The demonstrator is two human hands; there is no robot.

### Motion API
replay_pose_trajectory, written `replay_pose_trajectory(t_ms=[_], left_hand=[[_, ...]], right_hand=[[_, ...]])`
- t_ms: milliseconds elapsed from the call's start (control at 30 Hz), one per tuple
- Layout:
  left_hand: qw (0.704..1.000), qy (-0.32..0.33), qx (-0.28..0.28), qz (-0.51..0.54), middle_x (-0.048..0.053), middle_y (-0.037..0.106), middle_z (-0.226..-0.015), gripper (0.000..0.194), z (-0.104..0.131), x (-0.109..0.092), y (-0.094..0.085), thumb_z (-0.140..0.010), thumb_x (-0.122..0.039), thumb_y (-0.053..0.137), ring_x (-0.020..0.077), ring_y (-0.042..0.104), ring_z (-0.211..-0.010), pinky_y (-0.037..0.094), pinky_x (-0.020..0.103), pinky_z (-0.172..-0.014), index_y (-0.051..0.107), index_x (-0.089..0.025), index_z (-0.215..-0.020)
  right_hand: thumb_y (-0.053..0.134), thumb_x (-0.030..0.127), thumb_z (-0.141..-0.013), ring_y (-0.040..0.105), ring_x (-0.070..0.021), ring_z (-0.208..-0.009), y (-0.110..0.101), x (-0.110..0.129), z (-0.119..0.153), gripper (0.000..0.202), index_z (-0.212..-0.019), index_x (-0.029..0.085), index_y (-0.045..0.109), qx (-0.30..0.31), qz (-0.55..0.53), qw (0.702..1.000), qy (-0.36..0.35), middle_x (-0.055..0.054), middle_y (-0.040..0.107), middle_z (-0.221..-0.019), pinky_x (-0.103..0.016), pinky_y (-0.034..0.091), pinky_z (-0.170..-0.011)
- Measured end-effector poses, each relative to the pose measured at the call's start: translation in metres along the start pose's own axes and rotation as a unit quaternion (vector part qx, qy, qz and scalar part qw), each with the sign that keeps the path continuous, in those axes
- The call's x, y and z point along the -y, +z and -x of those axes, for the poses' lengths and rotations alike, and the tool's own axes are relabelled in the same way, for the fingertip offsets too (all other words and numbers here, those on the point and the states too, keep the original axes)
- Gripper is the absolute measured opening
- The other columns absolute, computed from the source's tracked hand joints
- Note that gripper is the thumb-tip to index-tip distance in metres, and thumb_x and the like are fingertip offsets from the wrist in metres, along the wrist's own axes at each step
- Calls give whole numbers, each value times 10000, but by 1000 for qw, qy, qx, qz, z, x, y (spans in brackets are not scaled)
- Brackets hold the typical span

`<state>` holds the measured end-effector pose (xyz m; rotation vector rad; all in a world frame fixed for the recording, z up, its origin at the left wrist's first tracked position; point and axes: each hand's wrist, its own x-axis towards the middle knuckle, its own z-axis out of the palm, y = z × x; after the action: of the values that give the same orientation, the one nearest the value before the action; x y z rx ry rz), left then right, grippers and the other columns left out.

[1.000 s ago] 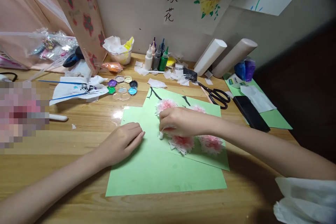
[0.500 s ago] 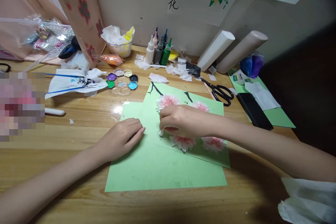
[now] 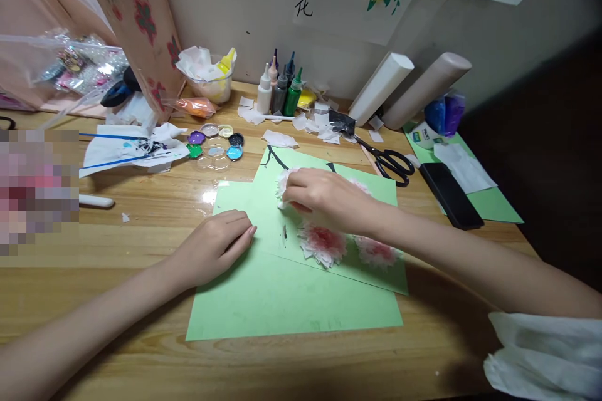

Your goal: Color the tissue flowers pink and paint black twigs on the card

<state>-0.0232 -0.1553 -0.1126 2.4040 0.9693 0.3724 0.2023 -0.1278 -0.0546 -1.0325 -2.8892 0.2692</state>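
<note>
My left hand (image 3: 217,245) rests on the left side of the green sheets with its fingers curled together, nothing visible in them. Over the upper green sheet (image 3: 268,213), my right hand (image 3: 320,197) is closed in a pinch beside the upper left paper flower (image 3: 281,189); whatever its fingertips hold is hidden. Below that hand lies a pink-and-white flower (image 3: 324,241), with another flower (image 3: 379,252) to its right. A further flower (image 3: 360,186) is mostly covered by the hand. Black painted branches (image 3: 277,156) and a small dark mark (image 3: 284,233) show on the sheet.
Black-handled scissors (image 3: 395,166) lie behind the sheets, with a black phone (image 3: 451,194) at right. Paint bottles (image 3: 278,95), paper scraps (image 3: 324,125) and a paint palette (image 3: 216,150) are at the back. Brushes (image 3: 122,160) lie on stained tissue at left.
My right hand has moved up the sheet to the upper left flower, uncovering the dark mark and more of the lower flower. My left hand stays in place.
</note>
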Motion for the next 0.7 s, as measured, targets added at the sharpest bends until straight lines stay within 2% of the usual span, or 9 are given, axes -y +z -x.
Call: replay_pose_trajectory(t_ms=[67, 133, 200, 300, 367, 433, 533, 633, 700], left_hand=[[1000, 2, 1, 1, 17, 512, -698, 321, 0, 0, 0, -936, -246, 291, 138, 472, -661, 372, 263, -638, 504, -159, -712], [1000, 4, 1, 1, 17, 513, -700, 318, 1, 1, 1, -937, -246, 291, 139, 474, -665, 373, 264, -642, 505, -160, -718], [1000, 5, 0, 0, 17, 510, -697, 320, 1, 1, 1, -937, -246, 290, 139, 473, -664, 372, 263, -642, 503, -160, -715], [1000, 2, -2, 0, 17, 508, -694, 324, 2, 1, 0, -937, -244, 292, 139, 470, -659, 369, 261, -635, 502, -159, -706], [1000, 2, -3, 0, 16, 507, -693, 323, 1, 1, 0, -936, -243, 293, 138, 469, -656, 367, 261, -631, 503, -160, -706], [1000, 4, -6, -2, 16, 503, -689, 322, 2, 1, 1, -936, -239, 292, 138, 465, -654, 365, 262, -627, 500, -162, -703], [1000, 8, -8, -4, 14, 496, -683, 322, 4, 3, 1, -936, -232, 288, 134, 459, -643, 362, 261, -622, 485, -163, -691], [999, 23, -23, 8, 11, 487, -670, 324, 6, 2, -2, -935, -221, 290, 127, 454, -626, 357, 258, -611, 477, -163, -677], [998, 31, -45, 33, 5, 485, -659, 326, 2, -6, -6, -936, -212, 291, 121, 458, -622, 356, 253, -609, 483, -165, -678]], right_hand=[[492, 87, -799, 506, -148, -750, 1, -1, -1, 146, -788, 137, 629, -19, -30, 999, -14, -73, 586, -815, -250, 348, -611], [524, 95, -779, 510, -139, -734, 5, -2, -1, 124, -803, 150, 633, 13, -61, 997, -49, -52, 583, -796, -238, 348, -594], [507, 69, -776, 505, -139, -702, 9, -1, -2, 147, -754, 144, 632, 31, -43, 998, -44, -51, 578, -758, -246, 343, -582], [469, 79, -813, 522, -159, -733, 7, -1, -2, 181, -767, 126, 638, -34, -46, 998, 15, -84, 595, -798, -277, 373, -625], [490, 142, -836, 549, -164, -804, -3, 1, 2, 163, -880, 134, 647, -92, -148, 983, 58, -92, 615, -888, -287, 407, -690], [508, 218, -851, 570, -160, -877, -14, 3, 9, 196, -987, 165, 639, -118, -296, 941, 117, -81, 624, -983, -286, 430, -748], [523, 304, -852, 579, -158, -936, -25, 2, 25, 228, -1023, 209, 639, -103, -483, 849, 190, -53, 628, -1052, -280, 439, -781], [599, 338, -800, 573, -136, -873, -21, -4, 45, 200, -954, 225, 657, -119, -574, 774, 238, -21, 642, -975, -261, 424, -756], [647, 330, -761, 558, -109, -797, -16, -9, 55, 180, -911, 230, 661, -147, -615, 727, 269, 0, 634, -901, -245, 412, -722]])
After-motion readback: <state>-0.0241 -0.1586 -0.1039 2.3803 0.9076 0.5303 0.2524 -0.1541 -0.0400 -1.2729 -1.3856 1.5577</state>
